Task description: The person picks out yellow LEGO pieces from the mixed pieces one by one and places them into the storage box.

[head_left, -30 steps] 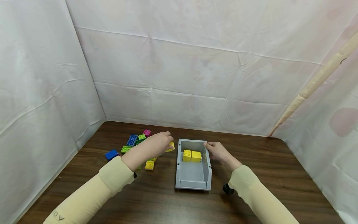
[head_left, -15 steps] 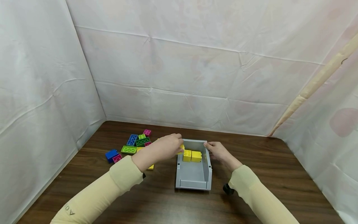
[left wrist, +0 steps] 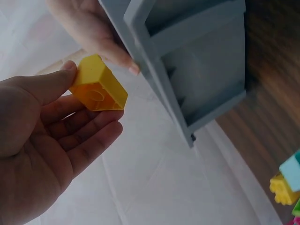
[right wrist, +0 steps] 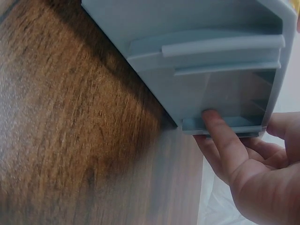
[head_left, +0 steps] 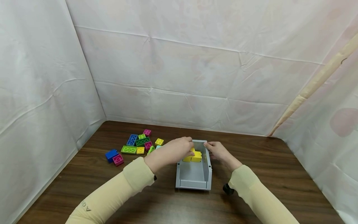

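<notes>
Between thumb and fingertips, my left hand (left wrist: 51, 126) pinches a yellow toy brick (left wrist: 99, 84), its hollow underside showing in the left wrist view. In the head view that hand is over the far left part of a grey bin (head_left: 192, 174). Inside the bin are yellow bricks (head_left: 197, 156), partly covered by the left fingers. My right hand (head_left: 221, 154) grips the bin's far right corner. In the right wrist view, the right hand (right wrist: 253, 171) has one finger laid on the bin's outer wall (right wrist: 197, 93) and the thumb at its rim.
Left of the bin lie loose bricks: a blue one (head_left: 111, 155), a magenta one (head_left: 118, 160), a lime plate (head_left: 129, 149), a dark green one (head_left: 142, 141), a yellow one (head_left: 159, 142) and several more. A white cloth (head_left: 179, 77) hangs behind the brown table (head_left: 251, 186).
My left hand has carried the yellow brick rightward from beside the pile to over the bin, uncovering more loose bricks. The right hand and the bin have stayed put.
</notes>
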